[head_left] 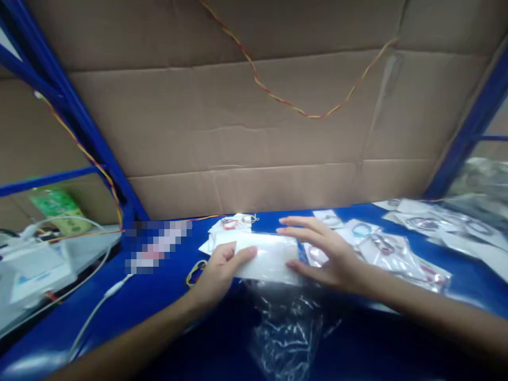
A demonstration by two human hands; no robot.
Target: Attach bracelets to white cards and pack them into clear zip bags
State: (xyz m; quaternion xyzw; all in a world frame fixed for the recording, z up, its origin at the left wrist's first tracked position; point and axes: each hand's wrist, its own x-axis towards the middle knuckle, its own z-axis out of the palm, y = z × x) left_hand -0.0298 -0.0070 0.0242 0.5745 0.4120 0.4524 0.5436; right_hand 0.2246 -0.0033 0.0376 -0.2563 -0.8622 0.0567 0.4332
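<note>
A white card [268, 256], which looks glossy, is held level above the blue table. My left hand [222, 270] grips its left end, thumb on top. At its right end is my right hand [325, 254], fingers spread apart, with the thumb at the card's edge. Below the card, crumpled clear plastic [286, 333] lies on the table; whether it joins the card cannot be made out. Behind my left hand sits a stack of white cards [230, 225] with a red loop on top, and a yellowish coiled cord [195, 273] lies beside my left wrist.
Clear packets with coiled cords [387, 251] cover the table's right side. More white cards [452, 227] lie farther right. A white cable [93, 312] runs along the left. Cardboard [278, 132] stands behind, with a twisted red-yellow wire [278, 99] hanging in front.
</note>
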